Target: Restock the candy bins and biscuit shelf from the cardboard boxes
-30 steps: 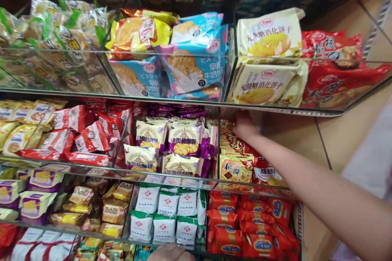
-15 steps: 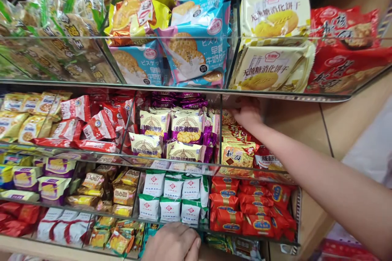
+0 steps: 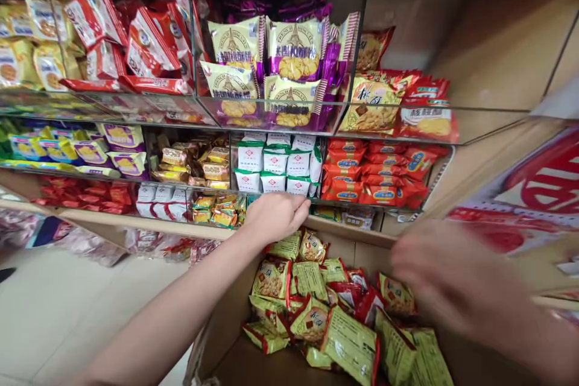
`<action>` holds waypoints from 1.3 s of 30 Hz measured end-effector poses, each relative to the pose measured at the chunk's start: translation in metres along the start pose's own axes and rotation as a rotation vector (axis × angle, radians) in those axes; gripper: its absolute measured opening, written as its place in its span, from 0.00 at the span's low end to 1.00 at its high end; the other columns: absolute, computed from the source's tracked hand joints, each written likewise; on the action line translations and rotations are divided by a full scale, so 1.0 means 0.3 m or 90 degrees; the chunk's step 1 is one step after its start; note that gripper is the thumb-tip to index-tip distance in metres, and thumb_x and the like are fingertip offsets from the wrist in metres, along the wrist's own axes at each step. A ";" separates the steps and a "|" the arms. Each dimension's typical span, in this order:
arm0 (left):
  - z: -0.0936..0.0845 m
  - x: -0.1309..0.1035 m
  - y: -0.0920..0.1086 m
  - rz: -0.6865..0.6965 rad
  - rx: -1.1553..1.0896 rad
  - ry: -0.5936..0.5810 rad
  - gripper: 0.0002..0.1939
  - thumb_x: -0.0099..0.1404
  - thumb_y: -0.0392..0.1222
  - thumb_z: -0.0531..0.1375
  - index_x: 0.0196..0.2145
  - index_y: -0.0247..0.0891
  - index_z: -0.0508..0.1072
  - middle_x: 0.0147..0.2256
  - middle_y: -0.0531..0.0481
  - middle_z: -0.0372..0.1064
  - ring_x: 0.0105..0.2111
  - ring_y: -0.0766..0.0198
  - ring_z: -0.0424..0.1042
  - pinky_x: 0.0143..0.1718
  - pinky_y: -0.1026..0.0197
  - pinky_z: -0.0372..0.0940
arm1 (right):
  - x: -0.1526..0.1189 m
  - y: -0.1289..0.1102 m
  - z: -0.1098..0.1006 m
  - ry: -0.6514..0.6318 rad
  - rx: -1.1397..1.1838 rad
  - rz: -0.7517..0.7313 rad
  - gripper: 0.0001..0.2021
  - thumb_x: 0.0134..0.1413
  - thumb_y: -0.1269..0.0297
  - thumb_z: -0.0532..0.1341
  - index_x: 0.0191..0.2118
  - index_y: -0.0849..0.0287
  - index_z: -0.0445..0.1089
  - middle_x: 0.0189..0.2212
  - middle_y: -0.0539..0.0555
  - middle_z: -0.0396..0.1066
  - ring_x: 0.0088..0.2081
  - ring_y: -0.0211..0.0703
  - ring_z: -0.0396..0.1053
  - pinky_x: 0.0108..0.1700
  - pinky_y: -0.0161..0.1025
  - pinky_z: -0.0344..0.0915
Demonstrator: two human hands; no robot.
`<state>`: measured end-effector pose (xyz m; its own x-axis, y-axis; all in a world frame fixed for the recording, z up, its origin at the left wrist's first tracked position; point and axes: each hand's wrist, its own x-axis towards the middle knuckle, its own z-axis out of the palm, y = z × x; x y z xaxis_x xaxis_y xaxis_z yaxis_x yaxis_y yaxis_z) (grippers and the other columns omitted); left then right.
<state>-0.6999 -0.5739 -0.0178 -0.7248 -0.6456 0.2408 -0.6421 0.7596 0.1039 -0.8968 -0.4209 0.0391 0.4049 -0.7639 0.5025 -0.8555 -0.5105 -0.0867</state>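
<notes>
My left hand (image 3: 278,215) is closed at the far left edge of an open cardboard box (image 3: 367,253), its fingers seemingly wrapped over the rim; the fingertips are hidden. In the box lies a loose heap of yellow-and-red biscuit packets (image 3: 350,344), some face up, some showing their printed backs. Over the box's right side, my right hand (image 3: 443,271) is smeared by motion, so its fingers and anything in them cannot be made out. Similar yellow-and-red packets (image 3: 377,102) stand in the right-hand shelf compartment, beside red-and-white walnut biscuit packets (image 3: 427,117).
Clear dividers and front panels (image 3: 280,129) edge the stepped shelves. Cream-and-purple biscuit packets (image 3: 296,51), white-and-green packets (image 3: 274,163) and red packets (image 3: 384,175) fill neighbouring compartments. A wooden side panel (image 3: 502,48) bounds the right; pale floor tiles (image 3: 90,307) show lower left.
The view has tilted down, bringing the box and its packets into sight. My right hand has left the yellow packets' compartment and come down over the box. My left hand stays closed below the shelves.
</notes>
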 end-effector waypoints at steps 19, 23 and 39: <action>-0.083 -0.074 0.176 -0.069 -0.632 -0.016 0.24 0.66 0.53 0.40 0.43 0.36 0.66 0.39 0.45 0.68 0.38 0.64 0.68 0.35 0.63 0.65 | -0.150 -0.006 0.134 0.129 0.513 0.315 0.09 0.49 0.70 0.58 0.35 0.51 0.71 0.42 0.53 0.71 0.44 0.44 0.68 0.42 0.38 0.67; -0.094 -0.027 0.257 -0.205 -0.985 -0.339 0.25 0.59 0.59 0.50 0.42 0.35 0.66 0.29 0.48 0.68 0.22 0.70 0.67 0.19 0.69 0.62 | -0.183 -0.017 0.106 0.244 0.575 0.268 0.13 0.50 0.73 0.57 0.35 0.46 0.73 0.52 0.50 0.63 0.51 0.45 0.62 0.48 0.39 0.65; -0.034 0.129 0.265 -0.120 -0.975 -0.077 0.19 0.48 0.45 0.65 0.36 0.34 0.68 0.29 0.52 0.69 0.26 0.69 0.66 0.27 0.67 0.63 | -0.098 0.061 0.224 0.396 0.855 0.594 0.15 0.40 0.60 0.65 0.36 0.56 0.63 0.33 0.52 0.74 0.33 0.41 0.70 0.35 0.35 0.67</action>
<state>-0.7764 -0.5376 0.0096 -0.7286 -0.6836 0.0418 0.0829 -0.0274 0.9962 -0.9028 -0.4345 -0.0350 -0.4724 -0.8785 0.0715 0.2589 -0.2158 -0.9415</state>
